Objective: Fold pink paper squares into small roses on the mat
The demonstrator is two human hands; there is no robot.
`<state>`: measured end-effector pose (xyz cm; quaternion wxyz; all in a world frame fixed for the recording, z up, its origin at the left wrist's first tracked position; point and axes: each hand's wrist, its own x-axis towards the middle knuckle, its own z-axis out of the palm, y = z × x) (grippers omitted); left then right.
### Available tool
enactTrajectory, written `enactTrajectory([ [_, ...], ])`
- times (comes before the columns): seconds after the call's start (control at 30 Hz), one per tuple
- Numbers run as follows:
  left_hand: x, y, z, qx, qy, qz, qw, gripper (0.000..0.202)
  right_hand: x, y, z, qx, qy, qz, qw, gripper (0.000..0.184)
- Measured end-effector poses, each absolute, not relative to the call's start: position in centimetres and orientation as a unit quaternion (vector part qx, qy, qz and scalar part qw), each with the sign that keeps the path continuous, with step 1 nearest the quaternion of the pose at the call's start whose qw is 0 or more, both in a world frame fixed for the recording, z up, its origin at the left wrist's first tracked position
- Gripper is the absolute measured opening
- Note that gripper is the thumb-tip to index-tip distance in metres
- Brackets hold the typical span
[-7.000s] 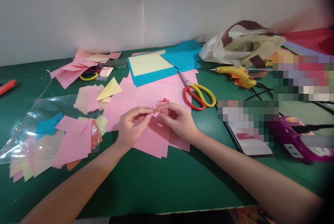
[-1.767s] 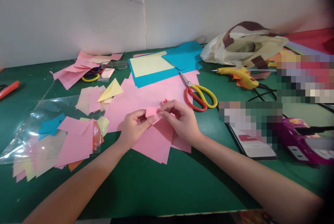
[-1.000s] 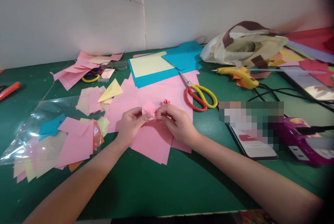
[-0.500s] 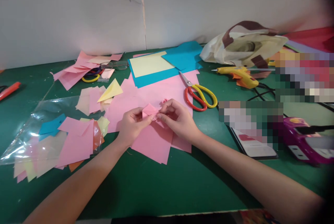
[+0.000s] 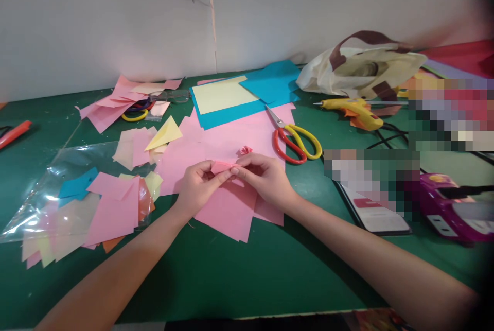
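Both hands meet over a spread of pink paper sheets [image 5: 227,207] at the middle of the green table [image 5: 239,274]. My left hand [image 5: 198,187] and my right hand [image 5: 264,176] each pinch one end of a small folded pink paper piece [image 5: 221,167], held just above the sheets. The fingers of both hands are closed on it. A tiny crumpled pink paper flower [image 5: 244,150] lies on the pink sheets just beyond my right hand.
Red-and-yellow scissors [image 5: 295,140] lie right of the hands, a yellow glue gun [image 5: 353,109] and a cloth bag [image 5: 358,68] further back. Blue and pale yellow sheets [image 5: 231,97] lie behind. A clear plastic bag with coloured squares [image 5: 73,202] sits left. A phone [image 5: 376,215] and purple device [image 5: 450,207] are right.
The small pink piece stood up as a raised flap between my fingers; now it is pressed lower and flatter. Both hands stay in the same spot.
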<state>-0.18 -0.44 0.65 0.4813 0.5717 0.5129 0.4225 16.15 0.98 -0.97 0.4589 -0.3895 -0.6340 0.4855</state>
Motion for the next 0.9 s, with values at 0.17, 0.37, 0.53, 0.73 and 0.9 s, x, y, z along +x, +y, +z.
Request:
enactTrajectory([
  [0.17, -0.35, -0.76, 0.48, 0.599, 0.483, 0.42, 0.481, 0.016, 16.17, 0.81, -0.86, -0.433, -0.643, 0.43, 0.462, 0.017],
  [0.37, -0.46, -0.91, 0.66, 0.599, 0.484, 0.425, 0.475, 0.028, 15.98, 0.76, -0.94, -0.439, -0.662, 0.39, 0.465, 0.016],
  [0.53, -0.27, -0.77, 0.98, 0.603, 0.504, 0.429, 0.445, 0.024, 15.98, 0.73, -0.99, -0.415, -0.657, 0.429, 0.461, 0.014],
  [0.73, -0.07, -0.92, 0.9, 0.592, 0.495, 0.446, 0.454, 0.014, 16.09, 0.88, -1.02, -0.406, -0.616, 0.496, 0.457, 0.018],
  [0.9, -0.25, -0.85, 0.56, 0.598, 0.503, 0.47, 0.41, 0.011, 16.04, 0.85, -1.08, -0.397, -0.594, 0.527, 0.461, 0.021],
])
